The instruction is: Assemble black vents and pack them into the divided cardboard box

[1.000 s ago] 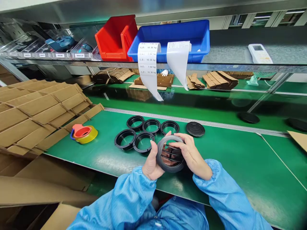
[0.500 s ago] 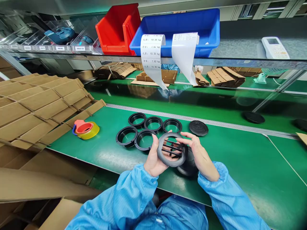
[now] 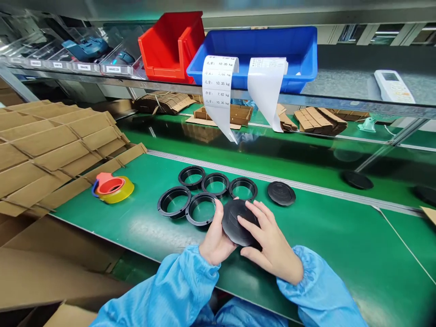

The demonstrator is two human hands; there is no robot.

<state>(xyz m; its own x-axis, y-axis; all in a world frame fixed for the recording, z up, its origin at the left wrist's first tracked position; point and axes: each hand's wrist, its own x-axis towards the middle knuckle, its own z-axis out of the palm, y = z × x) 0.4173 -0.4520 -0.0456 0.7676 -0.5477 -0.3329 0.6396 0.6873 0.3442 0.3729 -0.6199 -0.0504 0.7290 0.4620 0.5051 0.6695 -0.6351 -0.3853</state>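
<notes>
My left hand (image 3: 216, 240) is closed round the left edge of a round black slatted vent piece with a flat disc cover (image 3: 235, 220) facing up; the ring and slats seen earlier are hidden. My right hand (image 3: 270, 240) lies over the right side of the same piece, its index finger on the disc face, the other fingers at the far edge and the thumb along the near edge. Just beyond the hands, several black rings (image 3: 202, 210) sit on the green bench. A separate black disc (image 3: 281, 193) lies to their right.
A yellow tape roll with a red holder (image 3: 112, 187) lies at the left beside stacked cardboard dividers (image 3: 61, 150). The shelf above carries a red bin (image 3: 170, 50), a blue bin (image 3: 299, 54) with hanging paper labels, and a white remote (image 3: 394, 86).
The open ring with slats no longer shows in my left hand; a black disc face is there instead. My right hand has moved down and left onto it. The view has shifted slightly.
</notes>
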